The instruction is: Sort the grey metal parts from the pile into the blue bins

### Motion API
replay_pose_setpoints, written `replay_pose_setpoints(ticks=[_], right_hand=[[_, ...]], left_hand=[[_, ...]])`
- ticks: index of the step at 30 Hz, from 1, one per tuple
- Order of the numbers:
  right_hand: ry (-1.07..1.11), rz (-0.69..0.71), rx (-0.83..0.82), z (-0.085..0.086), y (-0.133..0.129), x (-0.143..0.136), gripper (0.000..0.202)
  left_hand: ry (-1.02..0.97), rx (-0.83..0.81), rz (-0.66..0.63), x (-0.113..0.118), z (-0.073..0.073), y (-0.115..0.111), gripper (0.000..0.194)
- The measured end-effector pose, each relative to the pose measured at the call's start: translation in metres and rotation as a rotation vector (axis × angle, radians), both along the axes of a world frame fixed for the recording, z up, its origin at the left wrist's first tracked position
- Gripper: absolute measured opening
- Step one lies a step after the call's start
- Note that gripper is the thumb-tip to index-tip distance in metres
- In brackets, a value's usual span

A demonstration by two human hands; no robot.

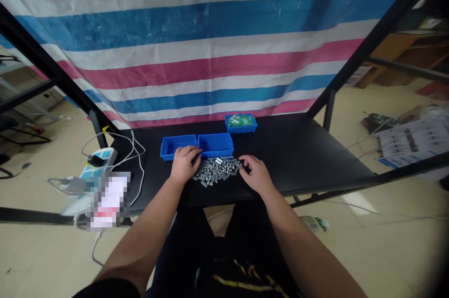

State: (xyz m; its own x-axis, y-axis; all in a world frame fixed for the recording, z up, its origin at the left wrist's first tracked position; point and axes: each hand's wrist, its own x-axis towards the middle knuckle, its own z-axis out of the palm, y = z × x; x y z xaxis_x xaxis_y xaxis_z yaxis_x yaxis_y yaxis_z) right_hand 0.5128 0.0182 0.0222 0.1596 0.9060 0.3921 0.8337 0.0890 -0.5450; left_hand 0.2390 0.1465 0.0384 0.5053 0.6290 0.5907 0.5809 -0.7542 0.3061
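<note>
A loose pile of small silvery metal cylinders (pixel 214 171) lies on the black table (pixel 291 153). At the pile's left edge is my left hand (pixel 184 163), fingers bent and apart, close to the front of two empty blue bins, the left one (pixel 178 141) and the right one (pixel 215 144). My right hand (pixel 255 172) rests at the pile's right edge, its thumb and fingers apart around the outermost pieces. Nothing shows lifted in either hand.
A smaller blue bin (pixel 241 123) with green and clear pieces stands at the back. On the left are a power strip (pixel 100 162), white cables and a blurred phone (pixel 109 199). A striped sheet (pixel 210 45) hangs behind, between black frame posts.
</note>
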Motion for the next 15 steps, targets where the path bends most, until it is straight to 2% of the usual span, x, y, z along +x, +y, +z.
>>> replay_pose_setpoints(ticks=[3, 6, 10, 15], right_hand=[[-0.026, 0.037, -0.007, 0.0, 0.002, -0.001, 0.017], [-0.013, 0.02, 0.009, -0.002, 0.005, 0.0, 0.015], [0.052, 0.002, 0.002, -0.002, 0.004, 0.0, 0.011], [0.188, -0.024, 0.016, -0.001, 0.0, -0.002, 0.006]], left_hand=[[-0.022, 0.043, 0.099, -0.003, 0.007, -0.009, 0.021], [-0.117, 0.019, 0.158, -0.013, 0.008, -0.025, 0.013], [-0.252, -0.124, 0.188, -0.031, -0.002, -0.049, 0.009], [-0.197, -0.263, 0.226, -0.042, -0.014, -0.059, 0.02]])
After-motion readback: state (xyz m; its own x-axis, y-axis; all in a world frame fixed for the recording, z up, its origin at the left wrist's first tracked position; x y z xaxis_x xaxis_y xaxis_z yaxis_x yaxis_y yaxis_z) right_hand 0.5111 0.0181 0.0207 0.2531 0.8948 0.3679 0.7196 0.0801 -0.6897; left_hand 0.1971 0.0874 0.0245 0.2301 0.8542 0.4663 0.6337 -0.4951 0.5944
